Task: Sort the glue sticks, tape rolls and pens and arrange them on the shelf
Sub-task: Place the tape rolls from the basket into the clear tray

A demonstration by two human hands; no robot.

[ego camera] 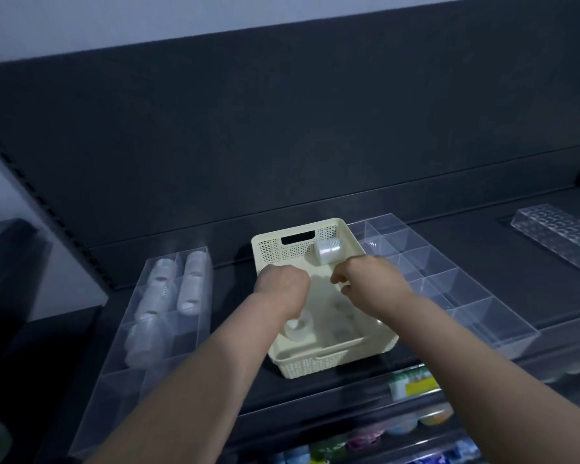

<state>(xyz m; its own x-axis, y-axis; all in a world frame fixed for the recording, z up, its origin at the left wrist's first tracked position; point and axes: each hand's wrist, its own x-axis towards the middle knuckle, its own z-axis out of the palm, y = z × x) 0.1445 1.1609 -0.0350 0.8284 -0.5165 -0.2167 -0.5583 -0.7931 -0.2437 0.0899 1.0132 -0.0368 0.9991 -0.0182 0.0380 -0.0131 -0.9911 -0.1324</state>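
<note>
A single wide-angle camera on the person's head looks forward and down, from close range, onto the dark shelf point(466, 236). Both forearms enter from the bottom edge, and the left hand point(280, 284) and right hand point(369, 279) meet over the cream basket point(315, 365) near mid-frame. The lens bends the back panel point(282, 145); lower shelves point(416, 426) show at bottom right.

Left hand point(282, 283) and right hand point(370, 279) extended forward; fingers curled downward.
</note>
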